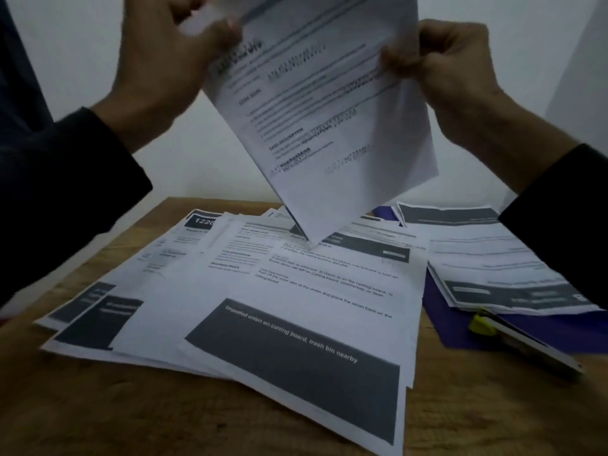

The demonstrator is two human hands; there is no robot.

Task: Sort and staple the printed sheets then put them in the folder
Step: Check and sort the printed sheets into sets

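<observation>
Matt paper sheets point(296, 291) cover a grained wooden table point(98, 416), beside a glossy plastic stapler point(523, 340)

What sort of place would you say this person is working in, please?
Probably a desk in an office or a home study: printed sheets spread over a wooden table, a purple folder with a stapler on it, and a plain white wall.

Held sheets point(316, 103) blurred, top cut off; folder point(543, 327) mostly buried under paper; stapler point(526, 343) smeared.

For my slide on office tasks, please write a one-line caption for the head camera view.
Both hands, left hand and right hand, hold printed sheets above loose pages near a stapler.
</observation>
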